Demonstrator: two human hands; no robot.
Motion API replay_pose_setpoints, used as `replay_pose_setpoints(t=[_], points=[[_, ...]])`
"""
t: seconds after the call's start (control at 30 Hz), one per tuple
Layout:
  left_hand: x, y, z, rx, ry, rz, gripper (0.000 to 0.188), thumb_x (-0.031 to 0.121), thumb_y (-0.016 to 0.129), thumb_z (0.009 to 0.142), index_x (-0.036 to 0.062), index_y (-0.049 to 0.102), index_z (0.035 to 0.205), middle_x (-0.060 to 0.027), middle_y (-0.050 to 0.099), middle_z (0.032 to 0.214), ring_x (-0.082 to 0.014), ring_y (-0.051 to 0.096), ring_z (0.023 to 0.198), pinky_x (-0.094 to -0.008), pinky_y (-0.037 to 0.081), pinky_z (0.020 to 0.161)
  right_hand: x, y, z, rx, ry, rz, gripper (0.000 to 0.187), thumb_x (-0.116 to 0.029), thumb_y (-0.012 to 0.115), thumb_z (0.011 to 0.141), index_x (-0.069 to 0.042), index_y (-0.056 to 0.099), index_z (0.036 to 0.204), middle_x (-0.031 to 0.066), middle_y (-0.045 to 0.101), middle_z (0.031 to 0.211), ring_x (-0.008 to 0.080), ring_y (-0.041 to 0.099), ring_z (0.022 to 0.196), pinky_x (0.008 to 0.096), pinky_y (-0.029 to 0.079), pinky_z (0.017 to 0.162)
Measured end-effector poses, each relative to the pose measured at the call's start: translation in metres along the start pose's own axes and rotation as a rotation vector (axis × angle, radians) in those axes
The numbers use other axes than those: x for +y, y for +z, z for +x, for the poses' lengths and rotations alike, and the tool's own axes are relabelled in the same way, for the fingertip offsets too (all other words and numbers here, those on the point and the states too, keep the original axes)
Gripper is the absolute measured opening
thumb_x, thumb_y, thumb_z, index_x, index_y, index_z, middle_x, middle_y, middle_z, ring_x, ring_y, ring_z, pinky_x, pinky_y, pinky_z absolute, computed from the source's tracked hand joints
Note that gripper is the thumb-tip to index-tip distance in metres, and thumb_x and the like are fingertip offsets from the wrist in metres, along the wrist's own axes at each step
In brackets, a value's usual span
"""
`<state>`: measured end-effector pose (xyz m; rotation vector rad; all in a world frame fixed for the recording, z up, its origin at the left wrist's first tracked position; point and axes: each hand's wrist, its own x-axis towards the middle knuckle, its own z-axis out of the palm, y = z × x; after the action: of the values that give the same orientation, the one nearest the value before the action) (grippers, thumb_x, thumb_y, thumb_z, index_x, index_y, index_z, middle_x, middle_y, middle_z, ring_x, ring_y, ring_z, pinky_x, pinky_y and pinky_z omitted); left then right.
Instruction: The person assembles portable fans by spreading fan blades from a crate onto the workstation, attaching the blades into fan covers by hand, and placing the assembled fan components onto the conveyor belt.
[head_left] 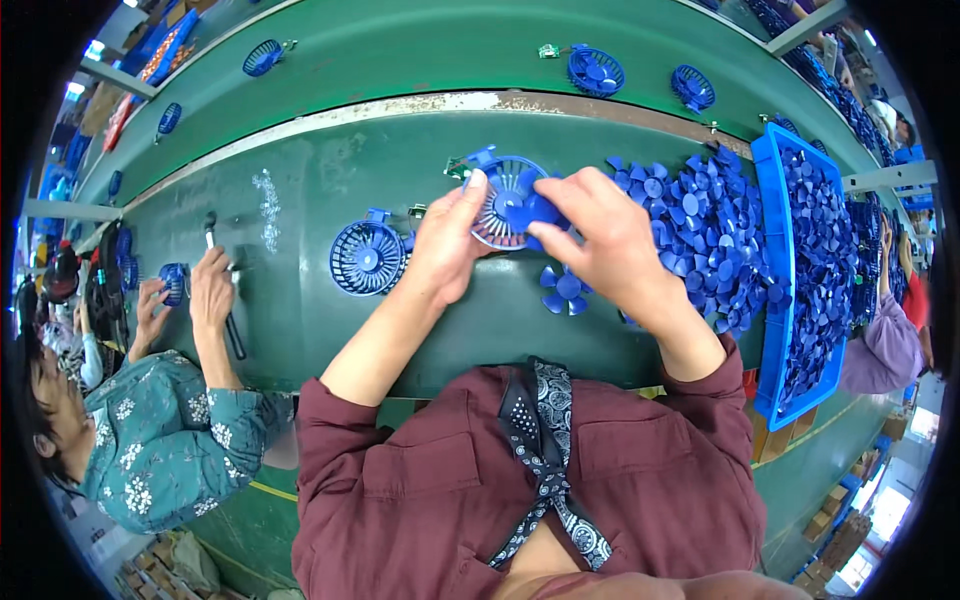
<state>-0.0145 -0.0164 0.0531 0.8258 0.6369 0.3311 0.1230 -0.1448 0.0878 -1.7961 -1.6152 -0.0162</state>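
Note:
Above the green worktable point(330, 330), my left hand point(445, 240) grips a round blue fan housing point(492, 222) by its left side. A small green circuit board point(455, 168) sticks out at the housing's upper left. My right hand point(605, 235) pinches a blue fan blade point(530, 206) between thumb and fingers, over the housing's open face. Whether the blade is seated on the centre cannot be made out. Left of my left hand, another blue fan housing point(368, 258) lies on the table. One loose fan blade point(566, 288) lies below my right hand.
A heap of blue fan blades point(700, 225) spreads on my right, against a blue crate point(773, 330) full of more. Beyond a worn ledge, a green conveyor point(420, 50) carries several fan housings point(596, 72). At left, a co-worker's hands hold a housing point(174, 284) and a long dark-handled tool point(235, 335).

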Motion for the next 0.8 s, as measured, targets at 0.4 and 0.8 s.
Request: replay_pose_setpoints(t=[0.4, 0.8], points=[[-0.020, -0.004, -0.018, 0.017, 0.307, 0.170, 0.028, 0.012, 0.064, 0.090, 0.0021, 0.057, 0.115, -0.0006, 0.063, 0.095, -0.0063, 0.057, 0.080, -0.0216, 0.047, 0.073, -0.001, 0.025, -0.008, 0.103, -0.075, -0.021, 0.049, -0.016, 0.077, 0.070, -0.004, 0.060, 0.114, 0.0133, 0.058, 0.103, 0.0301, 0.058, 0.094, 0.0358, 0.052, 0.071], [-0.018, -0.025, -0.013, 0.027, 0.283, 0.980, 0.037, 0.014, 0.065, 0.086, -0.0040, 0.055, 0.116, -0.0122, 0.067, 0.094, -0.0146, 0.061, 0.083, -0.0298, 0.050, 0.074, 0.044, 0.055, -0.006, -0.558, 0.503, 0.791, 0.031, -0.023, 0.078, 0.076, 0.001, 0.063, 0.089, 0.0009, 0.060, 0.072, 0.0065, 0.050, 0.066, 0.0283, 0.043, 0.057]])
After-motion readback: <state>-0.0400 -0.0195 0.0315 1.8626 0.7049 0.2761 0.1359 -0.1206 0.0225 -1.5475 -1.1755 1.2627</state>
